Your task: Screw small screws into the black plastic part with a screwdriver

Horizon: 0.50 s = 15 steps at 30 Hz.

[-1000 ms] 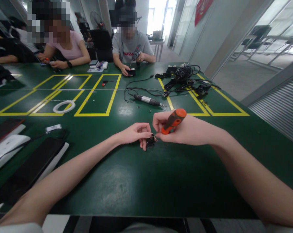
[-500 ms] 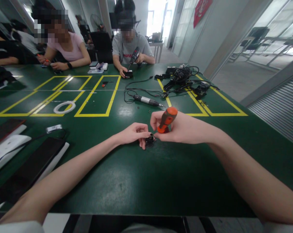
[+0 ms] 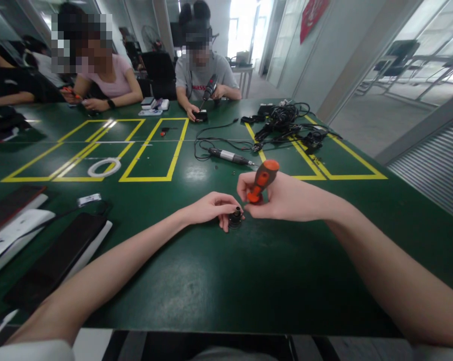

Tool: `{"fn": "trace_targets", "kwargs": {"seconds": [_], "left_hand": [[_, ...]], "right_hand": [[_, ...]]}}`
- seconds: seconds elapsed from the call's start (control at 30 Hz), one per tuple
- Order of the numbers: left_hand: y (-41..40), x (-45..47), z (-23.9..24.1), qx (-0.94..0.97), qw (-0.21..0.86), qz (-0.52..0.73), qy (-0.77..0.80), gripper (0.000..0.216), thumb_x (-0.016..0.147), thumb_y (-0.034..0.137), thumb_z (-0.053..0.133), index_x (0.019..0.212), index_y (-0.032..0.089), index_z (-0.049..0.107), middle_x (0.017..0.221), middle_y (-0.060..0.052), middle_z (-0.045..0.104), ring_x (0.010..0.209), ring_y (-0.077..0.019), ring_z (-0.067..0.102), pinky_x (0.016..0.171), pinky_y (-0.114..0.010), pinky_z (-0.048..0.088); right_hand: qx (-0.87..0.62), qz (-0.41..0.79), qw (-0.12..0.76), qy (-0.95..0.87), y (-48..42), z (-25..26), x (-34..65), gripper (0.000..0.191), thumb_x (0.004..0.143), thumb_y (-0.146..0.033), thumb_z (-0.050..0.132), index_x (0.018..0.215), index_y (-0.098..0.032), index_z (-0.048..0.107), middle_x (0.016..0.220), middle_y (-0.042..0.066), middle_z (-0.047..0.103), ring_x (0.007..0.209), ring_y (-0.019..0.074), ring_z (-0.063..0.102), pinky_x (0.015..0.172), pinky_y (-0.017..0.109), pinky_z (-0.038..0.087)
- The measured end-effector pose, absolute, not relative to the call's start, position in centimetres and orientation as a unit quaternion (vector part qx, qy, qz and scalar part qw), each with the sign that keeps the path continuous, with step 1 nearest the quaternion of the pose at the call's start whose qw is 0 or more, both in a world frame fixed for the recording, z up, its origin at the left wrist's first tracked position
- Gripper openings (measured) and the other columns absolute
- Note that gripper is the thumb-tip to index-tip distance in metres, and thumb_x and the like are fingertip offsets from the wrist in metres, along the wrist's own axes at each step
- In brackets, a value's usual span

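Note:
A small black round part (image 3: 235,218), with a short upright tube on a wider base, stands on the green table. My left hand (image 3: 212,207) grips it from the left, thumb and fingers closed around its side. Just right of it, my right hand (image 3: 282,198) is wrapped around a screwdriver (image 3: 267,175) with an orange and dark grey handle. The handle tilts up to the right. Its shaft is hidden by my fingers, so I cannot tell whether the tip touches the part.
Beyond my hands lies a corded electric screwdriver (image 3: 230,156), with tiny bits near it. Tangled black cables (image 3: 286,123) sit at the back right. A white ring (image 3: 103,167) and dark-screened devices (image 3: 57,258) are on the left. Across the table a person (image 3: 207,75) holds a power driver.
The view has shifted slightly, moving the scene a little to the right. The screwdriver handle has risen a bit and turned slightly in my right hand. My left hand keeps its grip.

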<state>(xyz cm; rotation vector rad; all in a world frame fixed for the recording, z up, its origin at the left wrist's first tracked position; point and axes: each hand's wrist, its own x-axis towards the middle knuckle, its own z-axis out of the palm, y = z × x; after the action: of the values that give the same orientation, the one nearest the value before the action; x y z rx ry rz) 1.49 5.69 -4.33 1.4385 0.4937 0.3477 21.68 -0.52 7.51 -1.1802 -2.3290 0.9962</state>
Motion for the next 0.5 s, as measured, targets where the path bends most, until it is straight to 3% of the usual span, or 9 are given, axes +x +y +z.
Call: {"fn": "trace_targets", "kwargs": {"seconds": [0.3, 0.5], "left_hand": [[5.77, 1.59, -4.17, 0.662, 0.701, 0.133, 0.229, 0.031, 0.095, 0.042, 0.068, 0.088, 0.011, 0.069, 0.064, -0.002, 0.07, 0.051, -0.011, 0.066, 0.054, -0.021, 0.05], [5.93, 1.67, -4.48, 0.666, 0.701, 0.134, 0.218, 0.026, 0.096, 0.038, 0.065, 0.091, 0.012, 0.069, 0.061, -0.001, 0.069, 0.051, -0.0123, 0.066, 0.055, -0.022, 0.05]], "right_hand": [[-0.419, 0.389, 0.172, -0.802, -0.6, 7.4, 21.71, 0.013, 0.079, -0.024, 0.067, 0.078, -0.021, 0.055, 0.068, -0.003, 0.057, 0.062, 0.0132, 0.05, 0.057, 0.025, 0.038], [-0.431, 0.341, 0.159, -0.82, -0.69, 7.84, 21.52, 0.013, 0.074, -0.02, 0.067, 0.079, -0.021, 0.056, 0.071, -0.003, 0.056, 0.065, 0.0136, 0.05, 0.06, 0.026, 0.039]]}}
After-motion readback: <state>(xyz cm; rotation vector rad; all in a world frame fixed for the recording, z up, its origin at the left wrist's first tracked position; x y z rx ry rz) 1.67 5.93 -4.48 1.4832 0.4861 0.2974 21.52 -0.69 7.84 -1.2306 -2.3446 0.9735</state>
